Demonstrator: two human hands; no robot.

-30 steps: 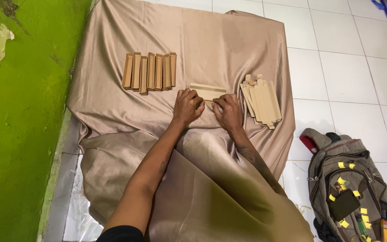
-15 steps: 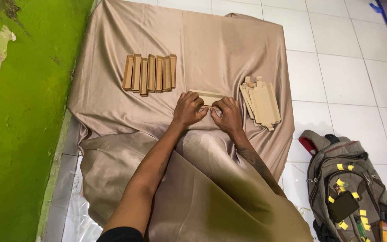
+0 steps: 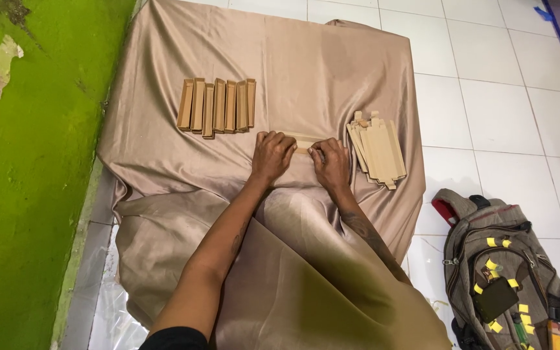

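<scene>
Both hands, left hand (image 3: 272, 155) and right hand (image 3: 332, 163), press side by side on a flat tan cardboard piece (image 3: 303, 140) mid-cloth, fingers curled over its near edge; its long axis runs left to right, equally near each. Beyond, toward the left edge of the beige cloth (image 3: 306, 58), seven folded narrow boxes (image 3: 216, 106) stand in a row; unfolded blanks (image 3: 377, 149) are stacked at the right edge.
</scene>
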